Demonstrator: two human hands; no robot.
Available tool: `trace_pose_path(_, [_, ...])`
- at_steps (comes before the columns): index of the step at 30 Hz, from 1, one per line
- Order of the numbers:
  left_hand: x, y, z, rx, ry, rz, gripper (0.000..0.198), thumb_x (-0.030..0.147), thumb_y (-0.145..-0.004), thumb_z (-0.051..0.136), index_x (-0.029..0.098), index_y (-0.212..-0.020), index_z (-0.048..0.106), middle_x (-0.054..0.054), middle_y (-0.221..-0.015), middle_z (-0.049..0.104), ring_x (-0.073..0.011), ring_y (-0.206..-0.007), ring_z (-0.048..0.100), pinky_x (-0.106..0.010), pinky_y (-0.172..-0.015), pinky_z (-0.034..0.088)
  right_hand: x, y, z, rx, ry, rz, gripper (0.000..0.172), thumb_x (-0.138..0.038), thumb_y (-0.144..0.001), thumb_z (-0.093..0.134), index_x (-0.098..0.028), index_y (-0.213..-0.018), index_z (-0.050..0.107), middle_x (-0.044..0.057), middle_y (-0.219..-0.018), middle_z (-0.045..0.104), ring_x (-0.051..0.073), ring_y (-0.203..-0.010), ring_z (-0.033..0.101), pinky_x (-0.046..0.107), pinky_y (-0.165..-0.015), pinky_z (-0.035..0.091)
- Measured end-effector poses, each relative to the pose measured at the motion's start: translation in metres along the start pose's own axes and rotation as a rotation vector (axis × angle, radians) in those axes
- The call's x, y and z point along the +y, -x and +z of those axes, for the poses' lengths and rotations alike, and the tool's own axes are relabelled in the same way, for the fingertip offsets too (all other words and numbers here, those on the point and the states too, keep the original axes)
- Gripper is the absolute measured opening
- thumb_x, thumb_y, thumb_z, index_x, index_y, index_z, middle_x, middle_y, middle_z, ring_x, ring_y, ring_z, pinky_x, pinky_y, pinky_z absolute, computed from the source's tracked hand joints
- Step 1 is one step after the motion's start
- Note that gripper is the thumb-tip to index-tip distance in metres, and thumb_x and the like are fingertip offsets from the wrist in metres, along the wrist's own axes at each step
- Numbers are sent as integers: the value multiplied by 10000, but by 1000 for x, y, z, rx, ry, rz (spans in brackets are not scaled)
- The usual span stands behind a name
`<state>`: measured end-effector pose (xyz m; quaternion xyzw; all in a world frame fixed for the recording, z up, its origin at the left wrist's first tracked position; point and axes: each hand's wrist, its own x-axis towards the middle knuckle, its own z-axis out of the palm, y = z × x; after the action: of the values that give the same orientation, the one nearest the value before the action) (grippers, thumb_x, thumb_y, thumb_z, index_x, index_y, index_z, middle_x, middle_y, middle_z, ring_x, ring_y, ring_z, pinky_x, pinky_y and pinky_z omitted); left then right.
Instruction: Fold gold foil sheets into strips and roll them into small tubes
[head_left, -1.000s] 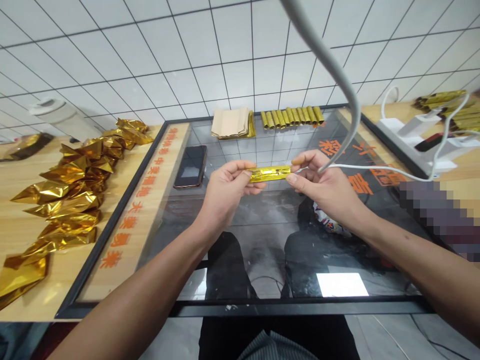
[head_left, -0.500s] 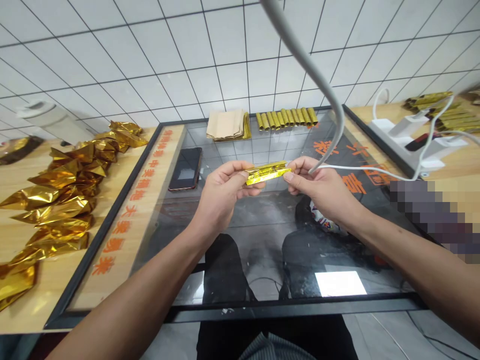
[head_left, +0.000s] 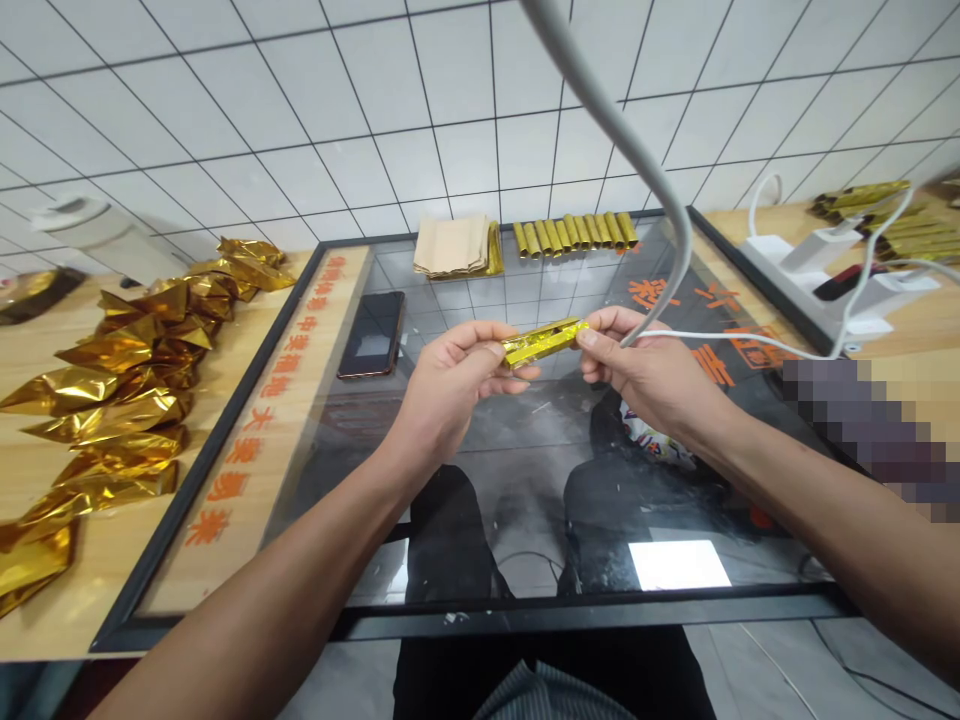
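A gold foil paper sheet [head_left: 541, 346], partly rolled into a narrow trough, spans the gap between my two hands above the glass tabletop [head_left: 517, 430]. My left hand [head_left: 463, 375] pinches its left end between thumb and fingers. At the right end, my right hand [head_left: 626, 352] grips it the same way. Beyond them, a row of gold paper tubes [head_left: 574, 236] lies along the back edge. Left of that row sits a stack of paper sheets [head_left: 452, 248] with tan backs and gold showing at the right side.
A phone [head_left: 371, 335] lies on the glass at left. Folded gold foil pieces [head_left: 142, 370] are heaped on the wooden surface farther left. A power strip [head_left: 795, 280] with white plugs stands at right, near more gold rolls [head_left: 900, 235]. A thick grey cable [head_left: 630, 150] hangs in front.
The foil sheet has turned slightly, its right end rising, and its sides are folded closer together. Both hands have shifted a little to the right.
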<state>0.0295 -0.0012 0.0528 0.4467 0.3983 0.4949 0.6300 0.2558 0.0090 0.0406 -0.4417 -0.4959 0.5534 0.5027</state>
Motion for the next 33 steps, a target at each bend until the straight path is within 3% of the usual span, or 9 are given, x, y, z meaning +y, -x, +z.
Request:
trace_pose_path(18, [1, 0, 1, -2, -8, -35, 181, 232, -866, 777, 167, -1025, 720, -70, -945, 827, -210, -806, 841, -249, -672, 643, -2, 0, -1, -19, -21, -4, 435, -525, -760, 986, -239, -872, 678, -39, -727, 604, 120, -629, 543, 285, -604, 474])
trace_pose_path(25, [2, 0, -1, -84, -91, -91, 424, 133, -680, 737, 197, -1099, 723, -60, -1101, 828, -196, -933, 808, -286, -806, 625, 4, 0, -4, -22, 68, -62, 417, -516, -770, 989, -236, -919, 718, -22, -781, 660, 128, -662, 592, 286, -626, 498])
trace_pose_path(33, [-10, -1, -1, -88, -271, 29, 392, 223, -755, 824, 201, -1124, 693, -14, -964, 794, -145, -824, 729, -263, -779, 540, 5, 6, -2, -86, 164, -104, 407, -529, -814, 962, -239, -954, 714, -5, -862, 679, 144, -709, 584, 309, -638, 472])
